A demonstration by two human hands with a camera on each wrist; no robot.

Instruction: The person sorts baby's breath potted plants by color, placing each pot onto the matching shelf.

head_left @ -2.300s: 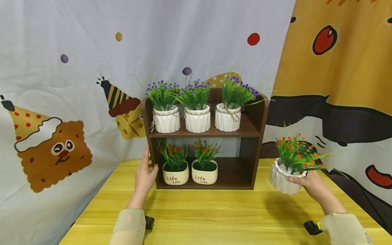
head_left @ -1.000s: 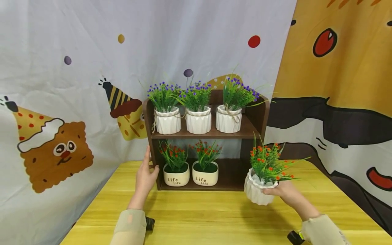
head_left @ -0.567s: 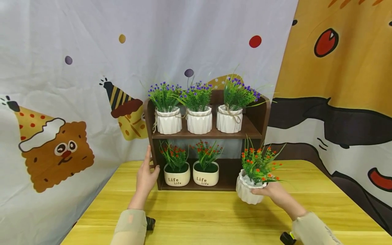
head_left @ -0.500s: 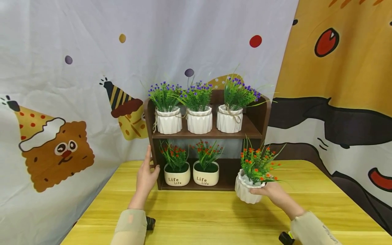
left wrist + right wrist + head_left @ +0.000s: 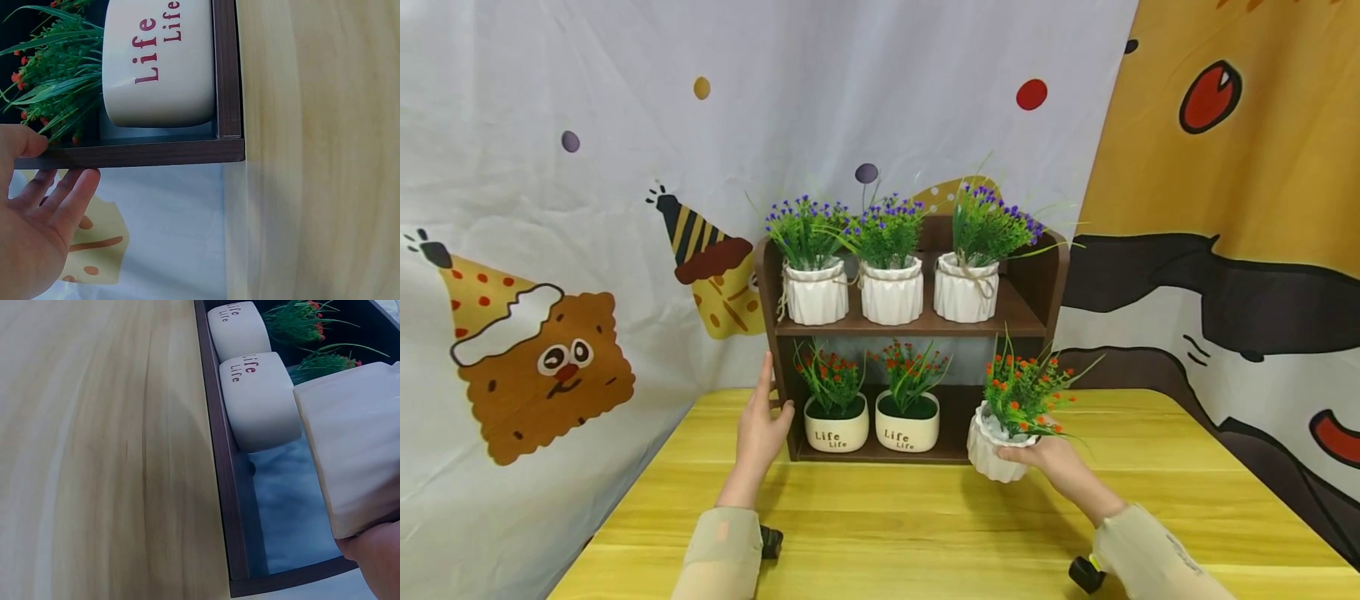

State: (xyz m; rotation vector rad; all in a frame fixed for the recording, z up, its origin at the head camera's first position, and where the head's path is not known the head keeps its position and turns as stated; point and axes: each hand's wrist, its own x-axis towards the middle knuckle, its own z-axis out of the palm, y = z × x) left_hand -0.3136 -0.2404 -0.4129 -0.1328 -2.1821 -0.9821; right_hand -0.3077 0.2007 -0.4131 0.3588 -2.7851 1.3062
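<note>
The right hand point(image 5: 1051, 457) grips a ribbed white pot point(image 5: 990, 442) of orange flowers from below, fingers point(image 5: 1017, 454) curled round its base, just above the bench point(image 5: 925, 517) at the shelf's point(image 5: 910, 327) lower right opening. The left hand point(image 5: 762, 429) lies flat on the shelf's left wall, fingers straight. Beyond the fingers stand two "Life" pots point(image 5: 837, 428); above them, three purple-flowered pots point(image 5: 891, 290).

Worktop and shelf

A yellow wooden worktop point(image 5: 880, 533) carried a dark shelf point(image 5: 1037, 287): three purple-flowered pots point(image 5: 891, 292) above, two "Life" pots point(image 5: 872, 427) below.
</note>
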